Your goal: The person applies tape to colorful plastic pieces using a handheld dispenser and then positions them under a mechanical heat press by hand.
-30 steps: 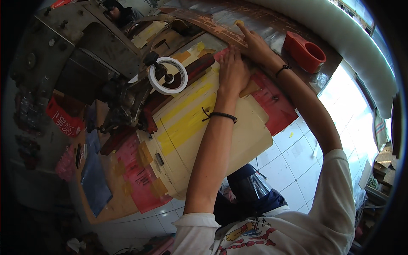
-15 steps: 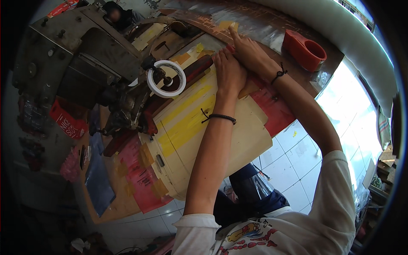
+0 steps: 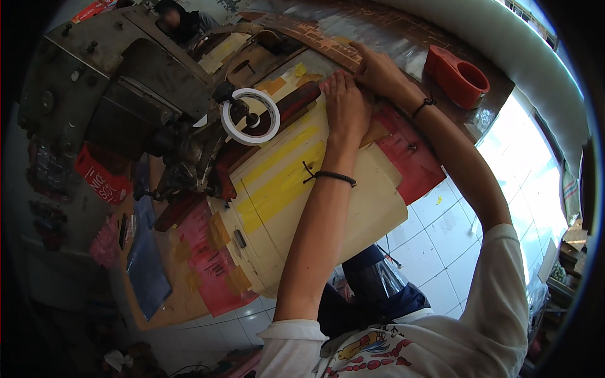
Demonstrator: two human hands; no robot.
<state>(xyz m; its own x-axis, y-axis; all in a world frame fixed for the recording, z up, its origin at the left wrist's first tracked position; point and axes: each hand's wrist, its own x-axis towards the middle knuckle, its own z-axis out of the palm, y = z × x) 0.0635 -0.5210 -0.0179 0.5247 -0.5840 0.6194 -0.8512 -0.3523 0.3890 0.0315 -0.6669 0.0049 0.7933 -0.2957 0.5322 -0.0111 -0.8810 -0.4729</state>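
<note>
My left hand lies flat, fingers stretched out, at the far end of a cream board with yellow tape strips. Its fingertips rest by the edge of a red sheet that runs under the board. Close beside it, almost touching, is my right hand. Its index finger points outward while the other fingers are curled in; whatever they may hold is hidden. Left of my hands, a dark red bar lies along the board's far edge.
A white roll of tape sits on the dark metal machine at the left. A red tape dispenser stands on the brown table. A blue sheet lies at lower left. Another person is in the background.
My right index finger has drawn back from a brownish patch on the table, and the right hand is more curled. My left hand stays pressed flat. The whole view has shifted slightly.
</note>
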